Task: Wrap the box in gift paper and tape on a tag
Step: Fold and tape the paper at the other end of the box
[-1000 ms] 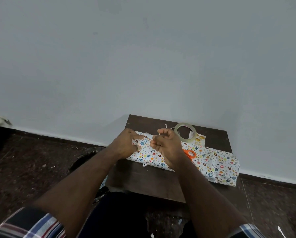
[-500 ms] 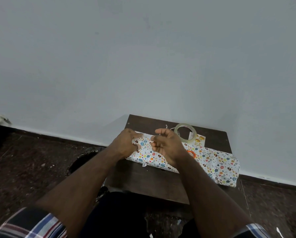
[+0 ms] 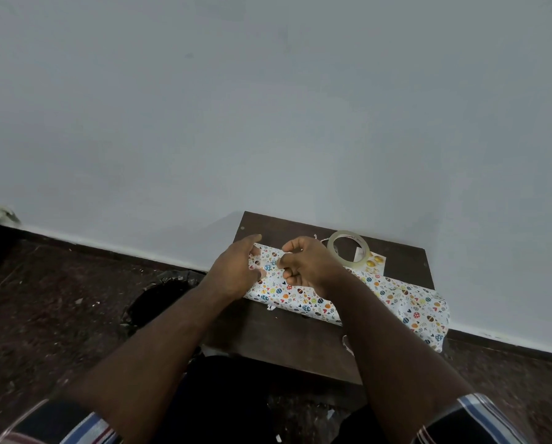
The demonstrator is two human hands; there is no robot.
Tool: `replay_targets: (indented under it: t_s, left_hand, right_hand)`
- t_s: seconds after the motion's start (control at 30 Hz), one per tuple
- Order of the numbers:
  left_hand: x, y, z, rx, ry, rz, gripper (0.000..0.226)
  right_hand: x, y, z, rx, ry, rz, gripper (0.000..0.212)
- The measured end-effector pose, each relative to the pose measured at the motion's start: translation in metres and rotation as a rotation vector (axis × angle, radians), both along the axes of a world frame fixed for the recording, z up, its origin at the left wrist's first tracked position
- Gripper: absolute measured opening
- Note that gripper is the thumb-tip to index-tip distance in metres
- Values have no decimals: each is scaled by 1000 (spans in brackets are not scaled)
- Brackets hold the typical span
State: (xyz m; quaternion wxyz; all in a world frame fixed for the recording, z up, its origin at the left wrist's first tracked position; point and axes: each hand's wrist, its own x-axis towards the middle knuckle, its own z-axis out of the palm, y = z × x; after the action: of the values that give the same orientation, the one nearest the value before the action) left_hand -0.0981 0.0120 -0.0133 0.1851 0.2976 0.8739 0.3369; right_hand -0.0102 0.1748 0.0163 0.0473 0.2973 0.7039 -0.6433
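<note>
The box, wrapped in white gift paper printed with coloured eggs, lies across a small dark wooden table. My left hand rests on the package's left end, fingers spread over the paper. Just to its right, my right hand hovers over the top of the package with fingers curled and the thumb near the fingertips; I cannot make out anything held between them. A roll of clear tape stands behind my right hand. Beside it lies a white tag with gold eggs.
The table stands against a pale grey wall. The package's right end overhangs the table's right edge. A black bin bag sits on the dark speckled floor to the left, with paper scraps around it.
A white paper flap that stood up between my hands is now down. My hands have drawn slightly apart, showing more printed paper. The orange scissors are now hidden behind my right arm.
</note>
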Motion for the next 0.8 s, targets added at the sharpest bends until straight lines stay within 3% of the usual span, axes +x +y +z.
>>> replay_targets:
  t_s: [0.4, 0.6, 0.8]
  left_hand:
    - [0, -1, -2, 10, 104, -52, 20]
    - [0, -2, -2, 25, 113, -62, 16]
    - [1, -2, 0, 25, 120, -65, 26]
  right_hand:
    - [-2, -2, 4, 111, -54, -3, 21]
    - [-3, -3, 13, 159, -98, 26, 6]
    - [-5, -11, 10, 229, -105, -7, 15]
